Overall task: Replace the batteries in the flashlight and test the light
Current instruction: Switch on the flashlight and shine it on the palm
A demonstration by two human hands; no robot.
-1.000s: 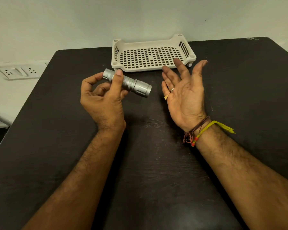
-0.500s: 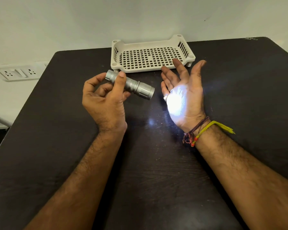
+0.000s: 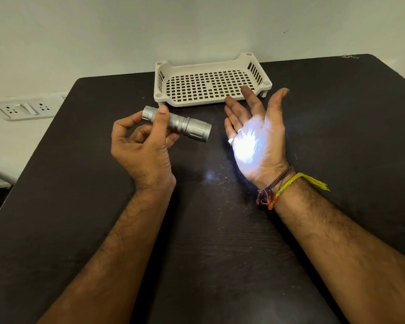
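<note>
Behind lit flashlight (image 3: 180, 125), basket (image 3: 211, 64) holding nothing

A dark, nearly black table (image 3: 337, 141) fills most of the view, its matte top marked with faint scuffs and its far corners rounded. Its far edge meets a plain, pale grey-white wall (image 3: 197, 24) that spans the whole far side. At the far left, beside the table's edge, a white switch and socket panel (image 3: 26, 109) sits on a pale surface. A cream plastic tray (image 3: 160, 99) with a perforated floor and slotted sides stands at the table's far edge. The room light is soft and even.
</note>
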